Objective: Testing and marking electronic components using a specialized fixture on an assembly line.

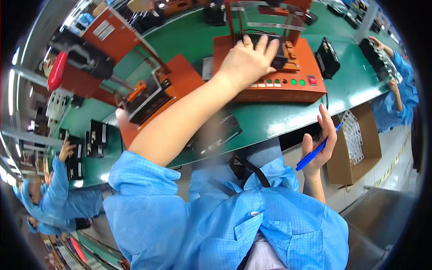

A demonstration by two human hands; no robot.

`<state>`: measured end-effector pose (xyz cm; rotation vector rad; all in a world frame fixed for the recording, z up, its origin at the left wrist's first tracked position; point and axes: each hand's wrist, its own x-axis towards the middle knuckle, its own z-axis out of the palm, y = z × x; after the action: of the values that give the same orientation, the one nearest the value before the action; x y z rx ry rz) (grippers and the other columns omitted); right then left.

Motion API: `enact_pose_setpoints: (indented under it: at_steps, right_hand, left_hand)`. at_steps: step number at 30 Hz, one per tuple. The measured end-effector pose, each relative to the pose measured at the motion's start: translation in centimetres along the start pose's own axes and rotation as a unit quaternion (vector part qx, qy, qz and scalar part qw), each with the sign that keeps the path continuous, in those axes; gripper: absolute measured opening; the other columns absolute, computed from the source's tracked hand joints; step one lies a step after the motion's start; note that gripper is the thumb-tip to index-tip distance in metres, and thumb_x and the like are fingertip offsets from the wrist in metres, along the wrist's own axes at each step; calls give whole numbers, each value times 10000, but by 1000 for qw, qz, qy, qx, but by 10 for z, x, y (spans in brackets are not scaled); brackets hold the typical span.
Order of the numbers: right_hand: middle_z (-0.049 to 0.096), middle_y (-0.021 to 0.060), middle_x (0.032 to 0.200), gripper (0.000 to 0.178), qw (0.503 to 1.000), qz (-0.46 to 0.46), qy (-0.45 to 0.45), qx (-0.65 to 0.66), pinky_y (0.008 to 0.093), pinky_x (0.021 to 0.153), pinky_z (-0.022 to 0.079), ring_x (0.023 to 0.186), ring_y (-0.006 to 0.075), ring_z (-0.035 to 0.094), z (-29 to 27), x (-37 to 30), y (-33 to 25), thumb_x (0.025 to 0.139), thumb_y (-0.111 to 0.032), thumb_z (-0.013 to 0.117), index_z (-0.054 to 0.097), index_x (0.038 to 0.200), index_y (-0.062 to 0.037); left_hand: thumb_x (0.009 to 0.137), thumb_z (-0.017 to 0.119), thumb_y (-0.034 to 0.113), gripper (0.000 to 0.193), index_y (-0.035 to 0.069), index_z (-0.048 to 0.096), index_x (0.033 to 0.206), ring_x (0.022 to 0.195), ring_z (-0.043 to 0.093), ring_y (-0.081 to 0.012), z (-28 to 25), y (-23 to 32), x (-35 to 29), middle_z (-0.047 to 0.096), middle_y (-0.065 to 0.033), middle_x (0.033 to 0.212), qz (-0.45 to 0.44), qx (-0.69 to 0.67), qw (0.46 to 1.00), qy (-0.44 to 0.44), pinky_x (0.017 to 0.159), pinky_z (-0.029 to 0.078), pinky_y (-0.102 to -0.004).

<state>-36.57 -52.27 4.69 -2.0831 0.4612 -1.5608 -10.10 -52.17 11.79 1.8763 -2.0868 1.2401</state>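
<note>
My left hand [249,58] reaches across the green bench, its fingers spread flat over a black device [280,57]. That device lies in an orange-red test fixture [288,94] with small round green buttons and a red switch; my fingers and palm hide part of it. Above stands a clear plate [274,20] on uprights. Near the bench's front edge, my right hand [321,144] is raised with a blue pen [312,155] held against the thumb and palm, its fingers mostly straight.
A second orange-red fixture [182,74] with a red-handled lever [57,69] stands left. Black devices lie on the bench [265,128], one upright [327,58] right of the fixture. A cardboard box [373,144] holds white frames [353,135]. Co-workers [398,101] sit at both sides.
</note>
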Motion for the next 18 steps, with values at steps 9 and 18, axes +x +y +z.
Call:
enact_pose_setpoints:
  at_steps: [9, 18]
  right_hand:
    - [527, 250, 1369, 407, 989, 146, 28, -4, 432, 1062, 399, 1310, 332, 506, -36, -2, 22, 997, -190, 533, 444, 1348, -4]
    - [581, 252, 1313, 332, 988, 108, 50, 98, 408, 1026, 436, 1272, 316, 547, -32, 63, 14, 997, -190, 506, 505, 1285, -25]
  left_hand:
    - [897, 575, 576, 583, 265, 527, 1388, 1260, 519, -385, 23, 26, 33, 518, -144, 1393, -142, -131, 978, -77, 949, 529, -450]
    - [872, 629, 558, 554, 246, 604, 1329, 1316, 461, -385, 37, 0, 18, 526, -134, 1418, -102, -286, 953, 5, 1095, 397, -449]
